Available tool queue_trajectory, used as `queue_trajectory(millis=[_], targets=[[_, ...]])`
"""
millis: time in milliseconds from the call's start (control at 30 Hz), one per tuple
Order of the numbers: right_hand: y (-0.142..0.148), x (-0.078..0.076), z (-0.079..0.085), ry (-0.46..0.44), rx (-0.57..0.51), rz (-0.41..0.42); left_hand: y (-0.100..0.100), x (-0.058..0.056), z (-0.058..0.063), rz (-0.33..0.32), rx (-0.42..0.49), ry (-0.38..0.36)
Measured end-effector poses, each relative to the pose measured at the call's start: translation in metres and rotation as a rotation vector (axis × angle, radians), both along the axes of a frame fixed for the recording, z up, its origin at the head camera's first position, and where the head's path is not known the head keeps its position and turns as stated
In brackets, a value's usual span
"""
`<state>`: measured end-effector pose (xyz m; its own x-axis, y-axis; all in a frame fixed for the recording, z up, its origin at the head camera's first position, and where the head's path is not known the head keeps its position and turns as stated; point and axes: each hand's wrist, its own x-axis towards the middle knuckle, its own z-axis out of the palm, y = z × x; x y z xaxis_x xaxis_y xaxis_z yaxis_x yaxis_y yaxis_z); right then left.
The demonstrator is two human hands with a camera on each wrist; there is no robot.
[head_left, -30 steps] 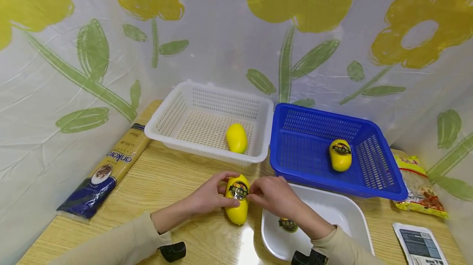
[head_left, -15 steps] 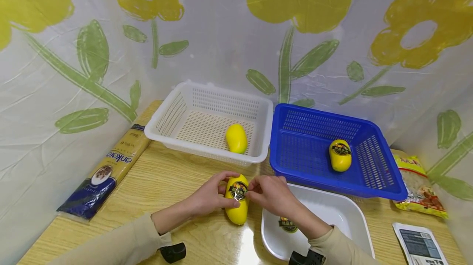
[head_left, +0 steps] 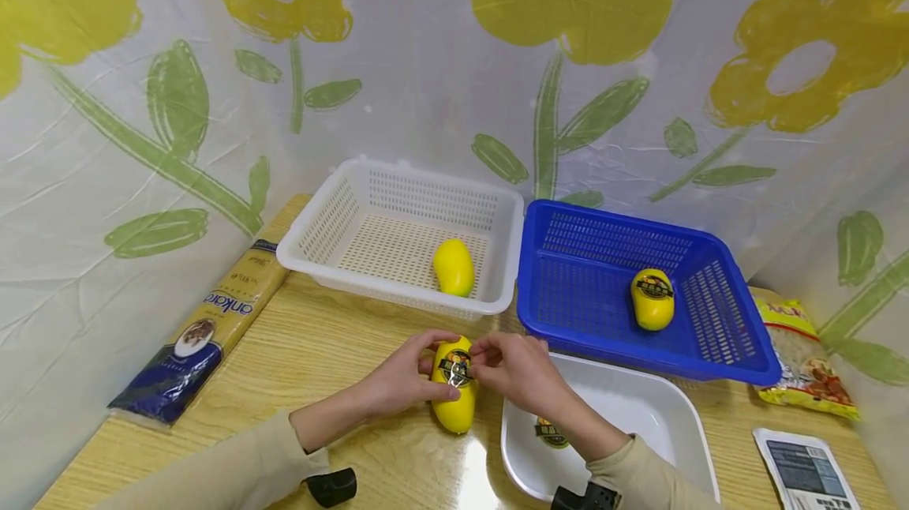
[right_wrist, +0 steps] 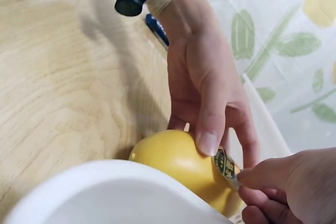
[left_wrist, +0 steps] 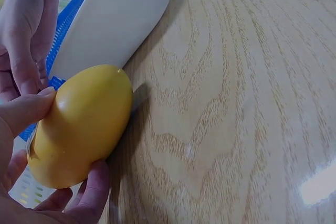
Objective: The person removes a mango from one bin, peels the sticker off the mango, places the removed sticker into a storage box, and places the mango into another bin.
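Note:
A yellow mango (head_left: pixel 454 414) lies on the wooden table with a dark round sticker (head_left: pixel 453 369) on its upper face. My left hand (head_left: pixel 403 374) grips the mango from the left, its thumb near the sticker and its fingers round the far side. From the right, my right hand (head_left: pixel 521 372) pinches the edge of the sticker between thumb and fingers. In the right wrist view, that edge of the sticker (right_wrist: pixel 226 166) stands up off the skin. The left wrist view shows the mango's (left_wrist: pixel 86 124) bare side, with the sticker mostly hidden.
A white perforated basket (head_left: pixel 376 245) behind holds a plain mango (head_left: pixel 454 267). Beside it, a blue basket (head_left: pixel 568 285) holds a stickered mango (head_left: pixel 652 305). Another sticker (head_left: pixel 551 433) lies in the white tray (head_left: pixel 646 407) under my right forearm. Packaged food (head_left: pixel 202 328) lies left.
My right hand has shifted slightly left and up along the sticker, pinching its edge. The left hand and the mango have stayed in place.

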<state>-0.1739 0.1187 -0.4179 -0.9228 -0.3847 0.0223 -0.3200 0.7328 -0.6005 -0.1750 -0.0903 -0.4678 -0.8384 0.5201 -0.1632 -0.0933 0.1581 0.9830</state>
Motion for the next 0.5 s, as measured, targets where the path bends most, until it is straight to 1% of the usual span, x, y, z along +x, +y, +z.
queue_trajectory(millis=[133,300,500], targets=[[0.0005,0.0002,-0.0001,-0.012,-0.026,0.002,0.0001,0.0005,0.0010,0.001,0.007,0.005],[0.0024,-0.0012,0.0002,-0.001,-0.002,0.004,0.0002,0.0013,0.0043,-0.002,0.013,0.003],[0.0033,-0.0023,0.0011,0.002,0.039,-0.008,0.0007,0.0016,0.0063,-0.003,-0.001,0.007]])
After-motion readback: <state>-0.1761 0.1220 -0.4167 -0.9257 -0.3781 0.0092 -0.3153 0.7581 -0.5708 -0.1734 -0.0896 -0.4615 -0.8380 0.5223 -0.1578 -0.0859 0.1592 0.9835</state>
